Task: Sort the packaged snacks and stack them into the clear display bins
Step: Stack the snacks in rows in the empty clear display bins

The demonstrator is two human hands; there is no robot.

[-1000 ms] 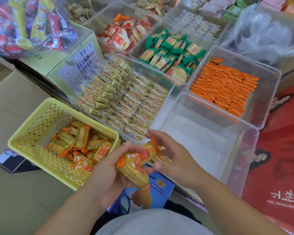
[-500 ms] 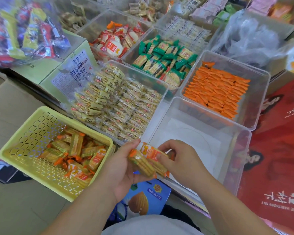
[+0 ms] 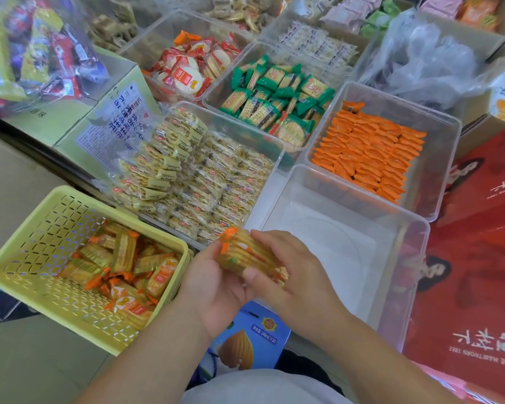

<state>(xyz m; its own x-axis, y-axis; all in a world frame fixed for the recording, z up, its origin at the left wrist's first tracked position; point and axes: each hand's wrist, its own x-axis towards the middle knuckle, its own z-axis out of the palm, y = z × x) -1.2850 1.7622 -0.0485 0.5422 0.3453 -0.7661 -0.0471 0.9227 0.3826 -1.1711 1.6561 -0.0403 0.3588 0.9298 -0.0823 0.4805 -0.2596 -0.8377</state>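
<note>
The yellow basket (image 3: 41,243) at the left holds a loose heap of orange-ended packs (image 3: 123,266), lying mostly toward its right side. Behind it, a clear bin is packed with rows of pale yellow packs (image 3: 201,176). Further back, two more bins hold green packs (image 3: 274,103) and red-and-white packs (image 3: 187,71). To the right, orange packs (image 3: 368,156) stand in tight rows and fill most of their bin. The empty bin (image 3: 347,243) sits in front of that one, with only its bare white floor showing.

Both hands grip one stack (image 3: 245,252) of the orange-ended packs. The left hand (image 3: 213,287) cups it from below and from the left, fingers curled under it. The right hand (image 3: 301,275) has its fingers curled over the top and far end, with the thumb pressed against the near side. The stack is held in the air between the basket and the empty bin — just by that bin's near-left corner, above a blue box (image 3: 254,336).

A second ago the stack was looser and hung down from the left hand, with the right fingers only at its upper end. Now it is squeezed compact between both hands — the right hand covers more of it.
</note>
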